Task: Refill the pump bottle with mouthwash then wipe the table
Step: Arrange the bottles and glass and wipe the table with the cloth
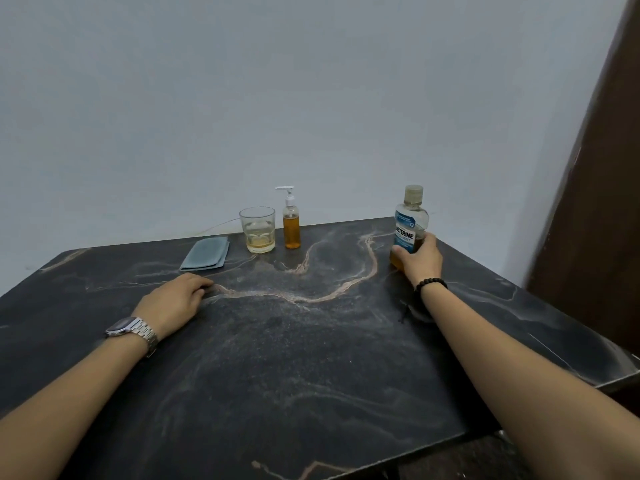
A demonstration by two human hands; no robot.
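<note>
Against the wall at the back of the dark marbled worktop (311, 358) stands the pump bottle (291, 223), upright, pump on, holding amber liquid. Just left of it stands a glass (257, 229), and further left a folded grey cloth (206, 253). Well to the right, the right hand (420, 261) grips the capped mouthwash bottle (409, 223) low down. The left hand (175, 303) rests on the worktop, fingers loosely curled, holding nothing.

The blue label of the mouthwash bottle (409, 223) reads "LISTERINE" in dark capitals; the smaller print beneath it is too blurred to read.
</note>
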